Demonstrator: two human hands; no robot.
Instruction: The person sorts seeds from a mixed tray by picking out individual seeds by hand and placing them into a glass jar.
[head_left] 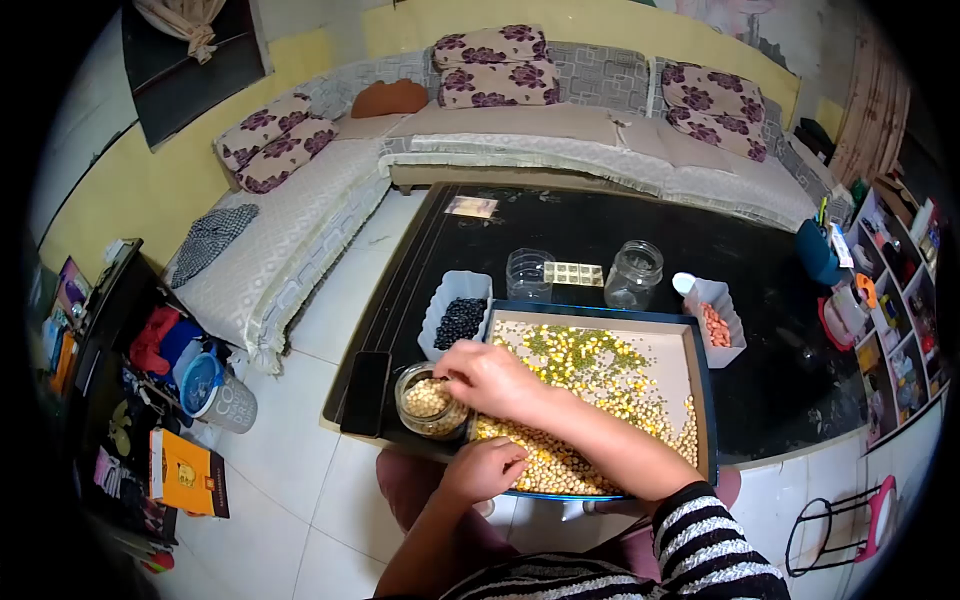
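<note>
Yellow beans [545, 462], blue-rimmed tray [709, 400]

We are looking through a single camera worn on the head, so there is no second view sharing the scene. It is facing forward and steeply down over the near edge of the dark worktop [620, 235]. We are sitting close: the tray [700, 370] and the two hands are filling the lower middle of the picture, with the striped sleeve [705, 545] entering from the bottom edge. The wide lens is bending the room into a circle with black corners. Farther off, we are seeing the sofa [520, 130] across the top, the tiled floor [290, 470] to the left and shelves [900, 300] at the right edge.
</note>
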